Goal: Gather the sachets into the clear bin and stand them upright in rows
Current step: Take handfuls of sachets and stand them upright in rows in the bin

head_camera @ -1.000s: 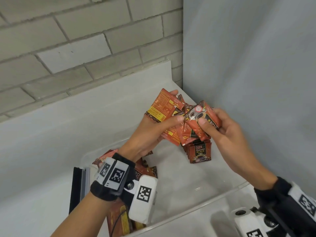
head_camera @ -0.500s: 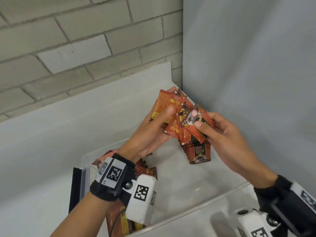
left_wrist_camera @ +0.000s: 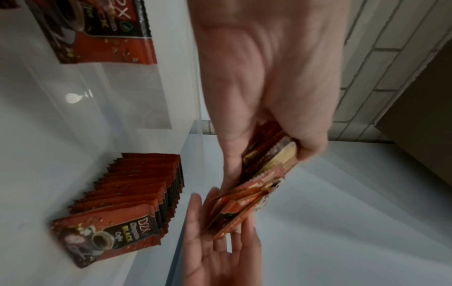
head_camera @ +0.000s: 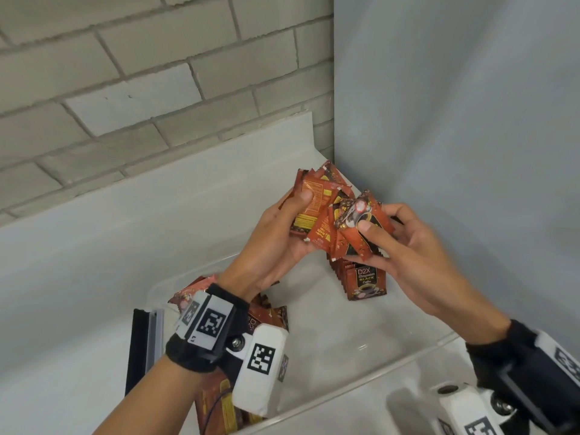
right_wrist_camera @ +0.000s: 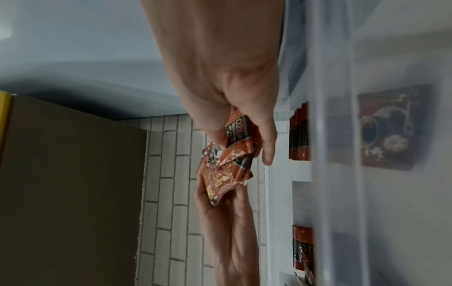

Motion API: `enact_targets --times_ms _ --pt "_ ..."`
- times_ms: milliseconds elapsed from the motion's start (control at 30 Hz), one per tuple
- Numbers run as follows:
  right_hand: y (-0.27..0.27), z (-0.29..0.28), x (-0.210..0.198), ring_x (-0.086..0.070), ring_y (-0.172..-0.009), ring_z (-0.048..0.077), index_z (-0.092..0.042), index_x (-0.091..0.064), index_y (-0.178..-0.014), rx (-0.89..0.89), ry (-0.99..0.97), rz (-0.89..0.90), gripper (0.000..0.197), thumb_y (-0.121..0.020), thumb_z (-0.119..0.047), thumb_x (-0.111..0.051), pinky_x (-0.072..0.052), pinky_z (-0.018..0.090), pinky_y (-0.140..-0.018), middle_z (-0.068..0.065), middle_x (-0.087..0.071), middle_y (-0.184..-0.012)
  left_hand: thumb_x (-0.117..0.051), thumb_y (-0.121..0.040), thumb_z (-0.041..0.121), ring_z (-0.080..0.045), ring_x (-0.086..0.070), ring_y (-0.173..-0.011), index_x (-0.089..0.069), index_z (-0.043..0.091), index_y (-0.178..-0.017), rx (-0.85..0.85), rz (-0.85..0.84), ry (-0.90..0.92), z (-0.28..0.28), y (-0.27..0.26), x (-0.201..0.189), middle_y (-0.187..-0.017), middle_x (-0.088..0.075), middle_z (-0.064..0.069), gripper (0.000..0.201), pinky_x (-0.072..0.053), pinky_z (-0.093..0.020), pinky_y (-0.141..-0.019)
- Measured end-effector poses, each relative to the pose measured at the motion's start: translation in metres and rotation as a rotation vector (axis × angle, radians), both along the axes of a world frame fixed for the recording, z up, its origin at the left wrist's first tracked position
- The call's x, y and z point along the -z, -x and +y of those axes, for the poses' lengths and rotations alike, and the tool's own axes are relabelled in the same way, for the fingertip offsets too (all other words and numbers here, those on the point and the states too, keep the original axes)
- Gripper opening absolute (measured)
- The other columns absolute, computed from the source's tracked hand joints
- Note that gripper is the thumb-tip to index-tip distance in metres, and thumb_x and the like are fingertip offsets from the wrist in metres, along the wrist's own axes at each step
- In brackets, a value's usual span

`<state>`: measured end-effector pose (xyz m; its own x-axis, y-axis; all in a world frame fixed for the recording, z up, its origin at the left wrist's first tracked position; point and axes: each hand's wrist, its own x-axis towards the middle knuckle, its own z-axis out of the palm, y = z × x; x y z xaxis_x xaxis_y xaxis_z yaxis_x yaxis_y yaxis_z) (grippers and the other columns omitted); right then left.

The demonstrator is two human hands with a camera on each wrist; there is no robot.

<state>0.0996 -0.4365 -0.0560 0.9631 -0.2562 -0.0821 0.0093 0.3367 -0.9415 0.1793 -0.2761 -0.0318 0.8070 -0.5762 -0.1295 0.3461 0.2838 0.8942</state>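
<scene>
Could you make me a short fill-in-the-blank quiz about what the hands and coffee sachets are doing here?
1. Both hands hold a messy bunch of sachets above the clear ____.
2. The row of sachets in the bin stands ____.
3. The right hand pinches one sachet with its ____ on top.

Missing words: bin; upright; thumb

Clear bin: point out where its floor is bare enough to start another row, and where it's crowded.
Inside the clear bin, bare floor runs between the standing row of sachets at the far right and the loose pile at the left, forward to the near wall. Crowded: that left end under the left hand, and above the row, where the right hand sorts the bundle.
</scene>
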Motion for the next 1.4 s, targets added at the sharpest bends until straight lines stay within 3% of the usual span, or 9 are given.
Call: enact_targets --times_ms 167,367,533,633,733,900,1067,1233,1400 --pt "-0.002 0.000 0.003 -0.072 -0.092 0.017 -0.015 -0.057 -0.110 0.016 0.009 0.014 0.045 -0.069 -0.028 -0.070 -0.059 0.033 -0.075 0.005 -0.070 -0.109 -0.061 -0.080 0.010 -0.020 -0.070 -0.088 -0.059 0.002 -0.113 -0.124 -0.044 0.003 0.000 -0.003 0.004 -0.099 -0.072 -0.009 0.034 -0.059 -0.033 -0.073" --pt "-0.001 0.001 0.001 -0.072 -0.085 0.013 -0.012 -0.063 -0.109 -0.009 -0.028 -0.004 0.047 -0.068 -0.032 -0.071 -0.054 0.019 -0.069 -0.001 -0.076 -0.093 -0.063 -0.071 0.007 -0.016 -0.071 -0.086 -0.061 0.010 -0.105 -0.156 -0.057 0.069 -0.006 0.001 0.007 -0.092 -0.074 -0.002 0.035 -0.060 -0.033 -0.072" --pt "-0.001 0.001 0.001 -0.072 -0.083 0.015 -0.010 -0.064 -0.103 -0.038 0.001 -0.014 0.049 -0.062 -0.036 -0.074 -0.055 0.021 -0.067 0.004 -0.075 -0.093 -0.062 -0.073 0.012 -0.016 -0.070 -0.090 -0.062 0.012 -0.104 -0.135 -0.034 0.064 -0.007 0.002 0.007 -0.095 -0.074 -0.002 0.031 -0.060 -0.036 -0.076" --pt "-0.002 -0.001 0.001 -0.071 -0.078 0.011 -0.012 -0.060 -0.098 0.009 -0.027 -0.060 0.033 -0.069 -0.025 -0.069 -0.055 0.020 -0.065 -0.001 -0.075 -0.087 -0.063 -0.075 0.017 -0.018 -0.071 -0.091 -0.062 0.010 -0.109 -0.131 -0.053 -0.001 -0.003 -0.002 0.003 -0.098 -0.074 -0.004 0.035 -0.060 -0.037 -0.075" --pt "-0.003 -0.003 0.000 -0.070 -0.077 0.010 -0.013 -0.059 -0.101 0.070 -0.020 -0.127 0.031 -0.072 -0.018 -0.067 -0.055 0.021 -0.065 -0.003 -0.074 -0.086 -0.067 -0.072 0.022 -0.024 -0.071 -0.093 -0.060 0.006 -0.118 -0.138 -0.103 -0.127 0.003 -0.004 0.000 -0.104 -0.073 -0.009 0.049 -0.060 -0.044 -0.074" --pt "-0.001 0.001 0.000 -0.068 -0.077 0.005 -0.017 -0.060 -0.101 0.053 0.127 -0.189 0.028 -0.074 -0.018 -0.067 -0.053 0.018 -0.064 -0.009 -0.072 -0.087 -0.070 -0.069 0.028 -0.025 -0.073 -0.086 -0.066 0.010 -0.107 -0.035 -0.152 -0.282 0.007 -0.002 -0.001 -0.095 -0.075 -0.007 0.042 -0.061 -0.037 -0.062" --pt "0.000 0.000 0.002 -0.068 -0.083 0.005 -0.022 -0.061 -0.105 0.053 0.209 -0.208 0.029 -0.077 -0.021 -0.066 -0.054 0.018 -0.068 -0.010 -0.072 -0.091 -0.061 -0.078 0.036 -0.027 -0.071 -0.093 -0.060 0.012 -0.117 0.104 -0.178 -0.337 0.011 -0.002 -0.007 -0.105 -0.073 -0.009 0.046 -0.061 -0.042 -0.070" --pt "0.000 0.000 0.002 -0.067 -0.084 0.004 -0.023 -0.059 -0.105 0.046 0.251 -0.223 0.026 -0.080 -0.022 -0.064 -0.054 0.018 -0.069 -0.012 -0.071 -0.091 -0.064 -0.084 0.000 -0.033 -0.066 -0.105 -0.052 0.014 -0.124 0.257 -0.082 -0.222 0.023 -0.011 -0.009 -0.116 -0.068 -0.010 0.044 -0.059 -0.044 -0.075" --pt "0.001 0.000 0.001 -0.068 -0.085 0.005 -0.026 -0.058 -0.105 0.021 0.264 -0.218 0.031 -0.075 -0.029 -0.064 -0.054 0.019 -0.067 -0.012 -0.071 -0.093 -0.061 -0.082 0.013 -0.030 -0.071 -0.092 -0.057 0.009 -0.116 0.259 -0.144 -0.301 0.025 -0.009 -0.013 -0.105 -0.073 -0.010 0.034 -0.061 -0.036 -0.064"
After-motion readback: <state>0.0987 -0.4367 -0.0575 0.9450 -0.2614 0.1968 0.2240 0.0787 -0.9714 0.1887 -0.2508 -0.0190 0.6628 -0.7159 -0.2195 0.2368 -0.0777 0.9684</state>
